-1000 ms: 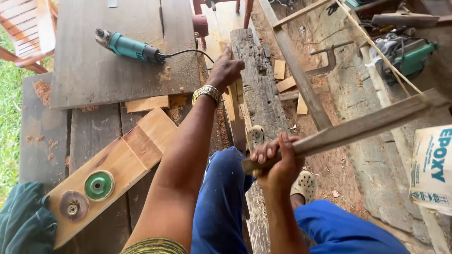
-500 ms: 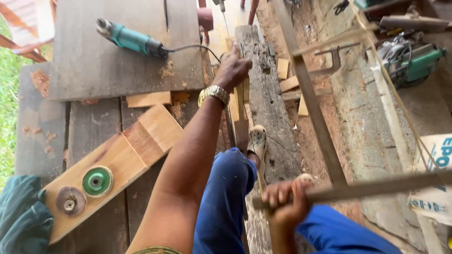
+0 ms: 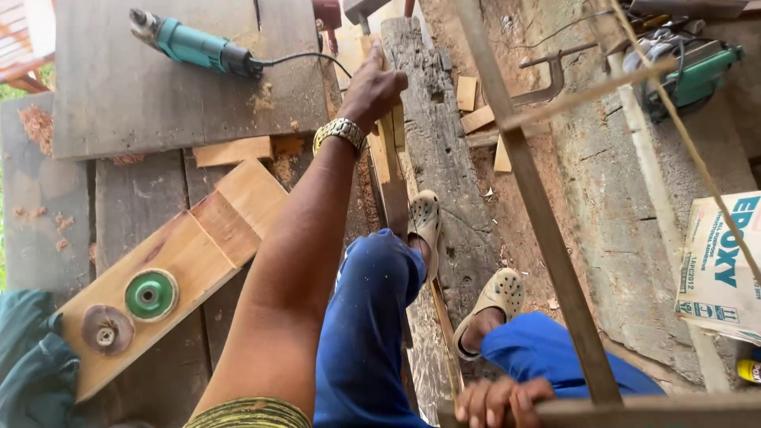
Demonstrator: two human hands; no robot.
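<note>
at the bottom edge, right hand (image 3: 501, 402) curled tight around the handle end of a wooden frame saw (image 3: 555, 261), fingers wrapped over its lower bar. saw frame rising from that hand up and away, long side rail slanting across the right side of the old beam (image 3: 440, 158), thin cross stick and taut cord higher up. blade itself hard to make out, a thin strip beside the beam's near end.

just beyond the right hand, 2 legs in blue trousers (image 3: 372, 317), both feet in tan clogs (image 3: 499, 297) planted on the beam, 1 nearer, 1 a little farther up it.

left of the beam, low wooden boards with a pale plank (image 3: 198, 254) lying slantwise; on its near end 2 discs (image 3: 151, 295), 1 green, 1 rusty brown, side by side. dark green cloth (image 3: 28, 357) at the near left corner.

farther up the beam, left hand (image 3: 372, 89) stretched out at arm's length, gold watch (image 3: 339, 131) on the wrist, fingers bent and pressing down on a pale strip of wood (image 3: 388, 150) lying along the beam's left edge; whether gripping or only pressing, cannot tell.

right of the beam, small wood offcuts (image 3: 476, 119) on sawdusty ground, a metal clamp (image 3: 547, 79), a printed cardboard box (image 3: 717, 261) near the right edge.

farthest, left of the beam's far end, a teal power drill (image 3: 194, 46) with black cord on a grey board; right of it, a green circular saw (image 3: 690, 75).
</note>
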